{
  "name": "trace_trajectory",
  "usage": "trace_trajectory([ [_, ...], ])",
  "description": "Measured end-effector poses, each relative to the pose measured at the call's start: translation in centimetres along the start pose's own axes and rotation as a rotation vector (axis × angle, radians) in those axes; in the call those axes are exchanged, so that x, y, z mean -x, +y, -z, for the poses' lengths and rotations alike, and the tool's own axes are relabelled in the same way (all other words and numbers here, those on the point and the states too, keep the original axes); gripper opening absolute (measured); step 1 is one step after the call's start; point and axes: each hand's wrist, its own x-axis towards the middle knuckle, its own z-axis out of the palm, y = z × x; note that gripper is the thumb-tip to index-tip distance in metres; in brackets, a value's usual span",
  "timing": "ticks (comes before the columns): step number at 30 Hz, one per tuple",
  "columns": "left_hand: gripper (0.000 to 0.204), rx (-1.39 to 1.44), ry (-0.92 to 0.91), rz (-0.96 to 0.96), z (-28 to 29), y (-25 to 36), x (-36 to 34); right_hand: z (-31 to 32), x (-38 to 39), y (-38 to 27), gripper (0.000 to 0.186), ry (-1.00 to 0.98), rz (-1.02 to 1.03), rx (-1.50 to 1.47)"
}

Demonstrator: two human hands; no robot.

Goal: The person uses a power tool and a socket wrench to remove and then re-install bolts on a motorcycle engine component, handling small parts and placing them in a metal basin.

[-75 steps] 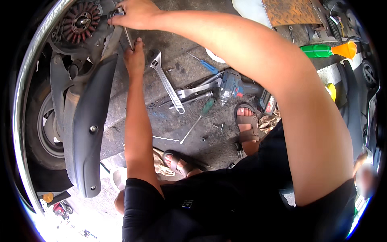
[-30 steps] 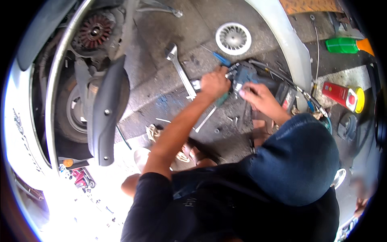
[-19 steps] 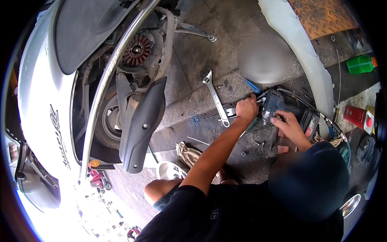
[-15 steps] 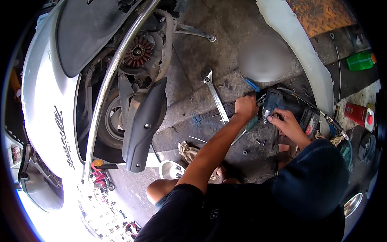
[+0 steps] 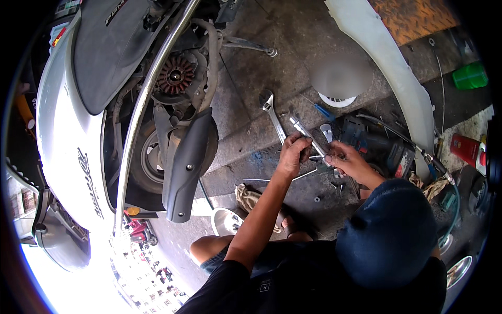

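Observation:
My left hand is closed around a long silver socket tool, which is raised diagonally with its tip up and to the left. My right hand grips the same tool at its lower end, thumb along it. Behind the hands lie an adjustable wrench, a smaller silver tool, a blue-handled screwdriver and a dark cordless impact driver. A dark blue cloth-covered shape hides much of my right forearm.
On the left stands a white scooter with exposed copper coils and a dark cover. A pale panel, rusty plate, red bottle, green container, rag, bowl and hose lie around.
My hands have left the scooter's engine area for the tools, and since half a second ago have lifted the silver tool up-left, away from the impact driver. The view has also shifted.

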Motion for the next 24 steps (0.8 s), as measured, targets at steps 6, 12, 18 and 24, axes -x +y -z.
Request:
trace_trajectory([
  [6,0.025,0.018,0.061,-0.176,-0.8,3.3,1.9,-2.1,-1.8,-2.7,0.026,-0.267,0.218,0.228],
  [12,0.029,-0.004,0.393,-0.17,0.6,3.2,0.5,-2.7,-1.5,-2.7,0.032,-0.267,0.25,0.413],
  [18,0.03,0.112,0.514,-0.091,1.7,2.0,-3.0,-3.4,-2.0,-2.2,0.031,-0.129,0.206,0.312],
  [24,0.019,-0.055,0.364,-0.129,2.0,3.9,-4.5,-3.5,-1.8,-3.0,0.028,-0.096,0.149,0.165],
])
